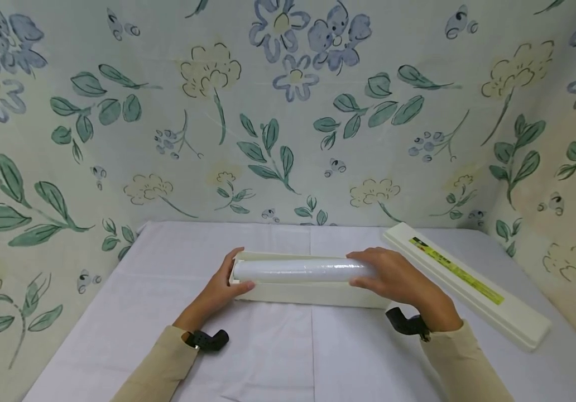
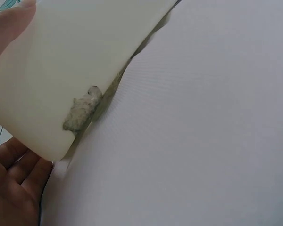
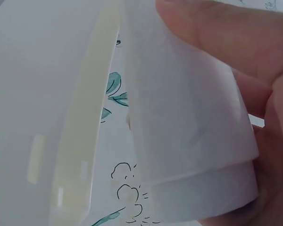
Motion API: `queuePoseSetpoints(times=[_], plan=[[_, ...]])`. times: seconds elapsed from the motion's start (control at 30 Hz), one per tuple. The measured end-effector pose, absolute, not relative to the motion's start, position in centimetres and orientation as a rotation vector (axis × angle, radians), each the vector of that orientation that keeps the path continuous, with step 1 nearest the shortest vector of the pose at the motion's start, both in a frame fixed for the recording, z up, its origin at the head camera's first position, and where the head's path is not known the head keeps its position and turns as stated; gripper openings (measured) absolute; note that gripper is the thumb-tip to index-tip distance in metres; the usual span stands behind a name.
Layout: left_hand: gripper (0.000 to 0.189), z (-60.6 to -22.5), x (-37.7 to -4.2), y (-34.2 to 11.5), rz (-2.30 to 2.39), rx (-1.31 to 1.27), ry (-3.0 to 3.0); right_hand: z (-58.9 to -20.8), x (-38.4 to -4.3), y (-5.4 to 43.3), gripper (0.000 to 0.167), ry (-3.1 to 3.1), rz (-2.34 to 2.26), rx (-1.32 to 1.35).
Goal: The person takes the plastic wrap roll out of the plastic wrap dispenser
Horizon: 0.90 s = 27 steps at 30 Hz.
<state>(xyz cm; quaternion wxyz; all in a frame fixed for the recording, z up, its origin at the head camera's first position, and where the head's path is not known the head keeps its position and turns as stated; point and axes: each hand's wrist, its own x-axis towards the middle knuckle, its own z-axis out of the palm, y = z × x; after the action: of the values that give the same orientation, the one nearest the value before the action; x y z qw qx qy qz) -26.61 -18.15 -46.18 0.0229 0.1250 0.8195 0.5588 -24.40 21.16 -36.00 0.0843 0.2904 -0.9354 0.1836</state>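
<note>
Roll (image 1: pixel 298 270) is lying along box (image 1: pixel 308 293), right hand (image 1: pixel 393 272) pinching its end with the fingers
Left hand (image 1: pixel 221 287) is clasping the box's other end between thumb and fingers.

Head view: soft, even, fairly bright light; small glints on the wrapped roll (image 1: pixel 303 270); faint shadow on the table (image 1: pixel 268 357) beside the right sleeve (image 1: pixel 464 363). Left wrist view dimmer, greyish. Right wrist view hazy, edges soft.

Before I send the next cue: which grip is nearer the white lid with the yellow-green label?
Right. The right grip holds the white roll near its right end, left of the white lid; the left grip holds the open box at its far end from it.
</note>
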Motion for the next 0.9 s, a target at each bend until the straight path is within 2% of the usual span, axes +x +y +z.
queuePoseSetpoints(times=[0.9], plan=[[0.089,-46.2,-26.7,-18.3,1.736,0.401,2.545,-33.6,-23.1,23.0,0.055,-2.768,0.511,0.880]])
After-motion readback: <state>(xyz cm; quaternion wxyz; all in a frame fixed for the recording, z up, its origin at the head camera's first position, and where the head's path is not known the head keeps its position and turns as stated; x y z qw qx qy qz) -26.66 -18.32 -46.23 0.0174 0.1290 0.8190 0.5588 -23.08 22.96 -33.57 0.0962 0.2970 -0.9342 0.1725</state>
